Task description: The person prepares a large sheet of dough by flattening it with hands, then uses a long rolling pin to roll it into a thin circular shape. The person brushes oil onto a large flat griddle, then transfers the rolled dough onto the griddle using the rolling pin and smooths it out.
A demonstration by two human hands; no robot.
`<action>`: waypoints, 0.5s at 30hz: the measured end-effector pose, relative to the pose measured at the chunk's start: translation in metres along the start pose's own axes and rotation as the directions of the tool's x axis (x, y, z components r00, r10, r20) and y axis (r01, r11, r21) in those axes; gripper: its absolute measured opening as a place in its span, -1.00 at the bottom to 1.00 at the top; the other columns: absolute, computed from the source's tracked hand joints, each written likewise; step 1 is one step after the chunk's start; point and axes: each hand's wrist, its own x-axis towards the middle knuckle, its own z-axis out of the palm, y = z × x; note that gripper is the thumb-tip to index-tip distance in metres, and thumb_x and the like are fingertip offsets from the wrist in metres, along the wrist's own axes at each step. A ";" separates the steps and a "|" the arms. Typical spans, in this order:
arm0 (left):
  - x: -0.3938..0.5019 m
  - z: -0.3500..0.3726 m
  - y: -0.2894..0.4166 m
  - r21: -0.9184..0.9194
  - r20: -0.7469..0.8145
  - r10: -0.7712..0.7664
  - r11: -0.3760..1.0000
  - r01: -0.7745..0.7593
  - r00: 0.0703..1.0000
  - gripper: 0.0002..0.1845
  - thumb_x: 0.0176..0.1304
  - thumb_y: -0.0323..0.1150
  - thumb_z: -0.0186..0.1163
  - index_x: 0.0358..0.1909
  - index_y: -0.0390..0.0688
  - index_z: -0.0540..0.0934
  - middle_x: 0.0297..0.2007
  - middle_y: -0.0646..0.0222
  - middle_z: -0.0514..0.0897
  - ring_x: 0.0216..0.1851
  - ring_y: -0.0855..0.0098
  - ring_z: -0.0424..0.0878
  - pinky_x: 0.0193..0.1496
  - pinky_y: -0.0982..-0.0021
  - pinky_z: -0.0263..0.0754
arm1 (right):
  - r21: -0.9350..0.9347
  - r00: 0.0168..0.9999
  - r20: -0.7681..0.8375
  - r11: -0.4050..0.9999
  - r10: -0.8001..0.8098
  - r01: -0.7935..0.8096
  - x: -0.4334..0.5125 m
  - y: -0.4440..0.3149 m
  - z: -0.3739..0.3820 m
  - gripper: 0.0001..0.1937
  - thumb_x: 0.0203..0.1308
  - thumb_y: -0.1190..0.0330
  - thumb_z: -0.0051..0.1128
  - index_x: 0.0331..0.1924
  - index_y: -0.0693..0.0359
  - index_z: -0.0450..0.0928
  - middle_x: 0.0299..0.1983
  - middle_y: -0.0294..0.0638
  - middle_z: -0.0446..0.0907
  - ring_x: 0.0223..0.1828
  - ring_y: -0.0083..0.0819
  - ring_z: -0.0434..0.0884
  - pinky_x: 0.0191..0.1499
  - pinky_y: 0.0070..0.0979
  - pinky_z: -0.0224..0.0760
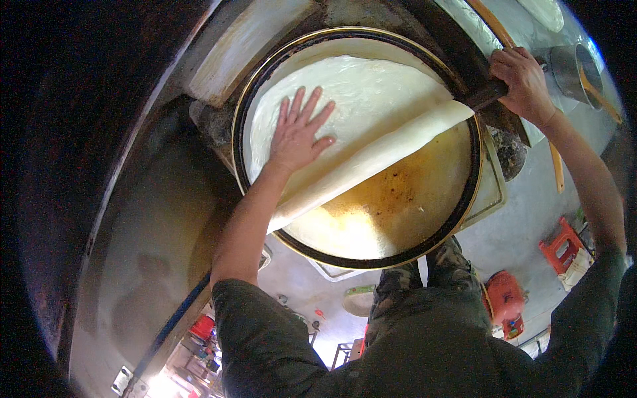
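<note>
A broad sheet of pale dough covers the far left part of a large round griddle pan with a dark rim. My left hand lies palm down on the sheet, its fingers spread. The near edge of the dough drapes over a dark rod, probably a rolling pin, slanting across the pan from lower left to upper right. My right hand is closed around the rod's bare end, beyond the pan's right rim. The rest of the rod is hidden under the dough. Browned pan surface shows on the near side.
A metal pot with a wooden-handled tool stands right of my right hand. Another wooden handle lies behind it. On the floor are a red stool and a red container. A wall runs along the left.
</note>
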 end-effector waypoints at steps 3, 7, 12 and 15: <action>0.026 -0.002 -0.030 0.038 -0.071 -0.001 0.999 0.004 0.997 -0.14 0.35 0.20 0.22 0.63 0.26 0.21 0.68 0.36 -0.02 0.68 0.03 -0.14 0.67 -0.11 -0.25 | -0.049 0.996 -0.087 0.999 -0.026 0.021 0.012 0.001 0.005 -0.61 -0.24 0.29 0.51 -0.27 0.19 0.58 -0.08 -0.18 0.60 0.04 -0.07 0.62 0.09 -0.12 0.44; 0.043 -0.012 -0.047 0.096 -0.120 0.010 0.995 0.002 0.993 -0.15 0.36 0.20 0.21 0.64 0.27 0.19 0.68 0.41 -0.03 0.69 0.10 -0.15 0.69 -0.05 -0.26 | -0.058 1.000 -0.016 0.998 0.014 -0.014 0.032 -0.008 -0.017 -0.63 -0.16 0.27 0.50 -0.28 0.20 0.54 -0.13 -0.16 0.57 -0.01 -0.04 0.61 0.05 -0.15 0.43; 0.064 -0.037 0.001 0.068 -0.074 0.137 0.989 -0.132 0.988 -0.19 0.43 0.21 0.13 0.64 0.29 0.16 0.68 0.47 -0.01 0.68 0.20 -0.12 0.72 0.07 -0.26 | -0.047 0.999 -0.030 0.998 0.028 -0.030 0.033 -0.002 -0.021 -0.64 -0.11 0.23 0.49 -0.32 0.18 0.51 -0.18 -0.20 0.53 -0.05 -0.09 0.60 0.00 -0.17 0.43; 0.100 -0.038 0.015 0.056 -0.067 0.206 0.978 -0.202 0.976 -0.21 0.45 0.22 0.09 0.64 0.27 0.17 0.68 0.45 -0.01 0.68 0.22 -0.10 0.72 0.13 -0.24 | -0.030 1.000 -0.007 0.999 0.018 -0.018 0.032 0.002 -0.016 -0.64 -0.12 0.24 0.49 -0.31 0.16 0.52 -0.19 -0.21 0.53 -0.05 -0.09 0.60 0.00 -0.17 0.44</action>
